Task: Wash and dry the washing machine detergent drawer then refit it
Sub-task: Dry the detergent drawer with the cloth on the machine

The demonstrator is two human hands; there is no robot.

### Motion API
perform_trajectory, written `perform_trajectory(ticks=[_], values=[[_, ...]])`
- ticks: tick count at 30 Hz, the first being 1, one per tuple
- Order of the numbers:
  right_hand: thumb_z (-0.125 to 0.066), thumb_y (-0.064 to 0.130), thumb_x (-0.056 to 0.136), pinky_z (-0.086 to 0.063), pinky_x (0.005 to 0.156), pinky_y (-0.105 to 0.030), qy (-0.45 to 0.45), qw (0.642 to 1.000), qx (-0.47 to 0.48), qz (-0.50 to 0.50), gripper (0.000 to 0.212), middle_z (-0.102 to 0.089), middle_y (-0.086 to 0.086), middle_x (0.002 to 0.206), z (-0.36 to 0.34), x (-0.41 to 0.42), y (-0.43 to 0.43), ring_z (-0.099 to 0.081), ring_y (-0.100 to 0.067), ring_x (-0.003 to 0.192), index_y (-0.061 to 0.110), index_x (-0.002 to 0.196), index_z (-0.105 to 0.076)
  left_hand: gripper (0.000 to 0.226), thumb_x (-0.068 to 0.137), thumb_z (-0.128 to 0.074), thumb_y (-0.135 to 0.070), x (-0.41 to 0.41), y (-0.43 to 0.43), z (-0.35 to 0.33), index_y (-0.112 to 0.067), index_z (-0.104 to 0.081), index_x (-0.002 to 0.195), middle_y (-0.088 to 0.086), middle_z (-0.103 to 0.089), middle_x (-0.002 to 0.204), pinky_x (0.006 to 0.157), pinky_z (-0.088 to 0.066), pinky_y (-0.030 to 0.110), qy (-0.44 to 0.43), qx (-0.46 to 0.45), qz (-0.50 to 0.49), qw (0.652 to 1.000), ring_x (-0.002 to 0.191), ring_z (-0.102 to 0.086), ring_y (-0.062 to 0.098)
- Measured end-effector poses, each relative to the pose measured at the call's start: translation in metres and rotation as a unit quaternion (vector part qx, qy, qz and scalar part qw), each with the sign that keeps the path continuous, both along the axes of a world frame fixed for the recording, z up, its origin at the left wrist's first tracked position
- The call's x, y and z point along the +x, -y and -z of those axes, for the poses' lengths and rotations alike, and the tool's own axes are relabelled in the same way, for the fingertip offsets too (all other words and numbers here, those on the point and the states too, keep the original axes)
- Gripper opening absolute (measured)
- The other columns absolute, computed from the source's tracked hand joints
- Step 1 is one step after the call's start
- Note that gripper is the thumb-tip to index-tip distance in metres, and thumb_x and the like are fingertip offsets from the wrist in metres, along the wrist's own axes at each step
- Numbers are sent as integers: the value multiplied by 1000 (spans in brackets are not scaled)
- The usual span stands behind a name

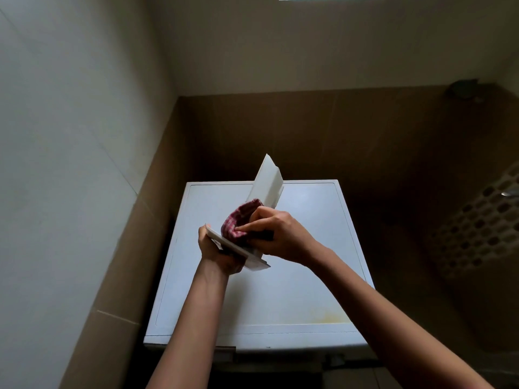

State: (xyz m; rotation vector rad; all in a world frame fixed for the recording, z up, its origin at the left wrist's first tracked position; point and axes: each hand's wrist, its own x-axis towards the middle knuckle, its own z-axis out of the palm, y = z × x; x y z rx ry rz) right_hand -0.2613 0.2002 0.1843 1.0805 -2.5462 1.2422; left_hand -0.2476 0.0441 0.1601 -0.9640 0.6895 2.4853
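Note:
I hold the white detergent drawer [266, 181] tilted up above the top of the white washing machine [309, 276]. My left hand [216, 254] grips its front panel from below, near the lower end. My right hand [278, 234] pinches a red checked cloth [238, 220] and presses it against the drawer's side. The drawer's far end points up and away from me. Its inside compartments are hidden from this angle.
The machine stands in a corner, with a white wall on the left and brown tiles behind and to the right. A white perforated basket [477, 228] sits at the right. A dark slot [224, 350] shows at the machine's front top left.

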Motion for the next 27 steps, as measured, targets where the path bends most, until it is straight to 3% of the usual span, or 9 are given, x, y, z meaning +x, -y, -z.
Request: perform_trajectory(ticks=[4, 7, 9, 12, 15, 17, 20, 23, 27], values=[[-71, 22, 79, -50, 62, -23, -48, 998, 3, 50, 22, -63, -1, 90, -13, -22, 1, -61, -12, 73, 19, 100, -76, 67, 79, -41, -57, -2, 5, 5, -9, -65, 119, 22, -65, 118, 93, -47, 55, 44, -4, -52, 998, 110, -60, 42], [-71, 5, 78, -48, 70, -7, -66, 989, -55, 116, 15, -61, 7, 92, -23, -47, -5, -61, -7, 75, 6, 92, -76, 58, 68, -58, -51, -2, 9, 3, -11, -65, 110, 13, -68, 98, 80, -55, 50, 70, -25, -66, 995, 91, -66, 35], [-69, 3, 80, -50, 66, -14, -36, 980, -78, 178, 13, -60, 16, 89, -30, -68, -13, -61, -9, 71, 5, 91, -76, 50, 66, -61, -47, 1, 9, 1, -11, -66, 101, 12, -68, 85, 73, -56, 46, 58, -30, -65, 996, 81, -66, 34], [-66, 16, 84, -49, 75, -26, 17, 958, -38, 285, 22, -63, -4, 91, -29, -97, -18, -62, -21, 82, 10, 104, -73, 51, 64, -63, -45, 3, 8, 2, -8, -66, 100, 14, -67, 91, 82, -54, 50, 47, -31, -52, 997, 91, -65, 36], [-60, 19, 87, -48, 79, -31, 65, 941, -13, 332, 25, -59, -13, 97, -27, -101, -9, -61, -27, 89, 8, 107, -71, 38, 69, -60, -44, 6, 3, 1, -10, -65, 85, 14, -67, 78, 81, -55, 48, 37, -33, -56, 997, 79, -67, 35], [-60, 15, 86, -42, 76, -25, 56, 949, 0, 310, 20, -60, -15, 97, -28, -84, 3, -60, -27, 89, 5, 99, -71, 38, 74, -55, -44, 4, 2, 0, -9, -65, 85, 13, -68, 77, 71, -57, 45, 28, -34, -65, 997, 73, -66, 33], [-63, 6, 82, -44, 79, -24, 41, 980, -3, 193, 9, -66, -13, 97, -26, -41, 22, -61, -25, 90, 2, 83, -71, 46, 74, -50, -44, -1, 3, 0, -9, -67, 98, 15, -66, 101, 97, -46, 51, 20, -34, -72, 997, 98, -61, 37], [-66, 14, 83, -48, 73, -30, 53, 989, 62, 119, 11, -64, -10, 97, -21, -14, 23, -59, -23, 84, 4, 84, -71, 41, 73, -45, -41, -1, 10, -1, -14, -62, 99, 14, -59, 107, 107, -38, 44, -19, -51, -66, 996, 104, -57, 32], [-74, 19, 79, -36, 65, -24, 67, 986, 57, 144, 15, -55, -4, 82, -19, -25, 13, -51, -18, 73, 6, 87, -74, 50, 72, -48, -44, 2, 11, 1, -14, -64, 109, 14, -60, 111, 91, -49, 53, 10, -35, -62, 997, 110, -57, 34]])
